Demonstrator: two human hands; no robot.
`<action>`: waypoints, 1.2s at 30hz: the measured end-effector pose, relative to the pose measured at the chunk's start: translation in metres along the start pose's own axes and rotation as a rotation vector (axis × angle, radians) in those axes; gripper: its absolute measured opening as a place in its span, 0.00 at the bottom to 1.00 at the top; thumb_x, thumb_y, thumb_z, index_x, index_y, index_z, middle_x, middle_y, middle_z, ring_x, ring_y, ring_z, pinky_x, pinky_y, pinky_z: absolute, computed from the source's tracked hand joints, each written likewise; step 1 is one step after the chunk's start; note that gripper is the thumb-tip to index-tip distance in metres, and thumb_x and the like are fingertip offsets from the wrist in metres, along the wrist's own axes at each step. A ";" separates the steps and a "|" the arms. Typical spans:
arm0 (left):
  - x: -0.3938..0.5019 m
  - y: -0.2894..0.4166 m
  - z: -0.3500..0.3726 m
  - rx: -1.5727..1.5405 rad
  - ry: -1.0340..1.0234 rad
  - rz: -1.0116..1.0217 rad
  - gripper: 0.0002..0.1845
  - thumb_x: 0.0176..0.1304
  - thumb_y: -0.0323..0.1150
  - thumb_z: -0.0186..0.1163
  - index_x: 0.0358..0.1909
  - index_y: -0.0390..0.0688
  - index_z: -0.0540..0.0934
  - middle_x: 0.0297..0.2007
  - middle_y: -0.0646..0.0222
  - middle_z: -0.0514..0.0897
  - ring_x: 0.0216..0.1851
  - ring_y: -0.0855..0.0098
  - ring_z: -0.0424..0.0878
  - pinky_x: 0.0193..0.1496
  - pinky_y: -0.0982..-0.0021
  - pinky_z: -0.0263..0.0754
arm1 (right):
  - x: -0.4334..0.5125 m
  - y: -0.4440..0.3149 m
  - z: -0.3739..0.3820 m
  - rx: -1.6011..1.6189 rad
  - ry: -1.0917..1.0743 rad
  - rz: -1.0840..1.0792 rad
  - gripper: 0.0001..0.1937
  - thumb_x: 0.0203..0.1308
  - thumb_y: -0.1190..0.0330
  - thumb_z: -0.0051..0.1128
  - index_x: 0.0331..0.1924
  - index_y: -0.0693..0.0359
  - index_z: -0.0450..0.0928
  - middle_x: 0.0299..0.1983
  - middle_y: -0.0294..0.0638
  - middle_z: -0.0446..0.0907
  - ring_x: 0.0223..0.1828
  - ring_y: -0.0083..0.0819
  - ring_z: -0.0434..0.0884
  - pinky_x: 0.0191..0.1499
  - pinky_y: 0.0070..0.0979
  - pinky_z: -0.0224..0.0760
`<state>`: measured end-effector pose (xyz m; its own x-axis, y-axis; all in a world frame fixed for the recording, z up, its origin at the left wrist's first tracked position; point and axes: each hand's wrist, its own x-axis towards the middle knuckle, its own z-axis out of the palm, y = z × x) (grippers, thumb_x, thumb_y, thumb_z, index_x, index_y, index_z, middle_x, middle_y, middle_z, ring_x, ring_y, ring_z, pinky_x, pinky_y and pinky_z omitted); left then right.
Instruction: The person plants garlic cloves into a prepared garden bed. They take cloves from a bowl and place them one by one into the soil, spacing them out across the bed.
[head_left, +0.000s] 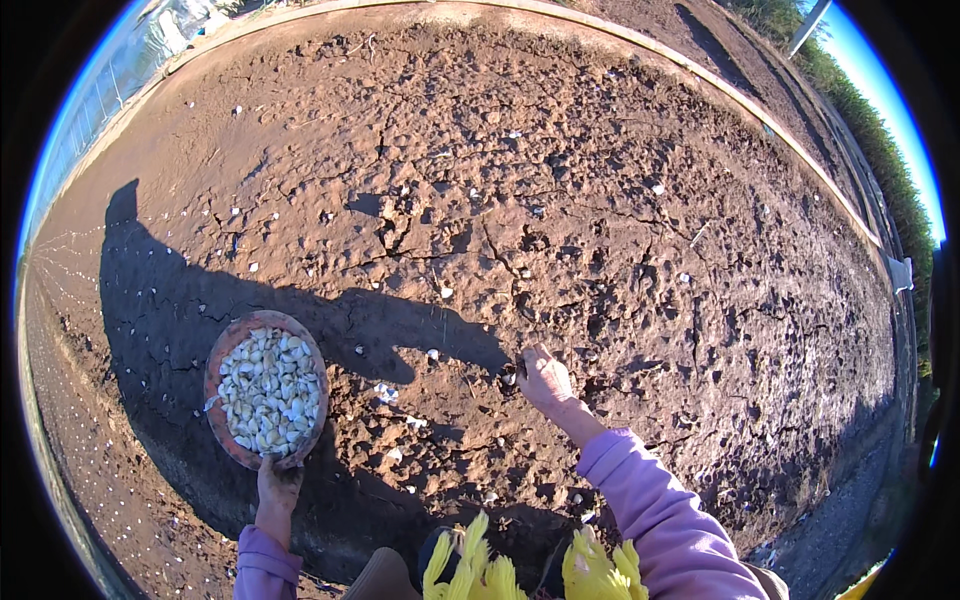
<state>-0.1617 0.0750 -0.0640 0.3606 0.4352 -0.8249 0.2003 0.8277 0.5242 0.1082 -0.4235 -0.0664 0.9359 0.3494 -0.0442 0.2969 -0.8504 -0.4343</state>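
Observation:
My left hand (278, 491) grips the near rim of a round reddish bowl (216, 420), with the thumb over the edge. Pale garlic cloves (270, 390) fill much of the bowl. Out to the right, my right hand (546, 379) is down at the cracked brown soil (480, 315), fingers bent and their tips partly hidden. A single pale clove (509, 379) shows just left of those fingers; whether they hold it I cannot tell. More cloves dot the ground, such as one clove (447, 292) farther ahead and another clove (433, 354) between bowl and hand.
Yellow fringed fabric (480, 562) hangs at the bottom by my knees. A pale narrow border (660, 49) curves along the far and right sides of the bed. Rows of white specks (82, 281) run off to the left. Green plants (885, 142) stand beyond the right border.

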 end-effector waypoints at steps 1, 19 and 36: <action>-0.002 -0.001 0.001 -0.010 -0.030 -0.006 0.24 0.75 0.50 0.44 0.60 0.43 0.72 0.53 0.63 0.80 0.48 0.62 0.81 0.48 0.60 0.80 | 0.001 0.002 -0.005 0.037 -0.246 0.083 0.17 0.59 0.70 0.54 0.52 0.67 0.71 0.55 0.57 0.75 0.48 0.50 0.82 0.46 0.43 0.79; -0.011 -0.002 0.014 -0.059 -0.033 -0.007 0.23 0.77 0.47 0.42 0.61 0.42 0.71 0.54 0.63 0.80 0.49 0.63 0.81 0.48 0.61 0.80 | -0.008 -0.021 0.006 -0.164 -0.141 -0.055 0.15 0.54 0.75 0.57 0.46 0.68 0.74 0.42 0.55 0.76 0.37 0.49 0.83 0.36 0.43 0.78; -0.004 -0.003 0.005 -0.053 -0.048 -0.021 0.22 0.75 0.47 0.44 0.59 0.43 0.72 0.51 0.63 0.81 0.46 0.62 0.81 0.45 0.61 0.80 | -0.002 -0.015 -0.007 0.044 -0.331 0.090 0.22 0.54 0.62 0.62 0.51 0.64 0.76 0.42 0.53 0.81 0.43 0.49 0.84 0.45 0.41 0.78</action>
<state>-0.1590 0.0692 -0.0611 0.4008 0.4009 -0.8238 0.1600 0.8547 0.4938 0.1034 -0.4139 -0.0531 0.8438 0.3887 -0.3699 0.2012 -0.8683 -0.4534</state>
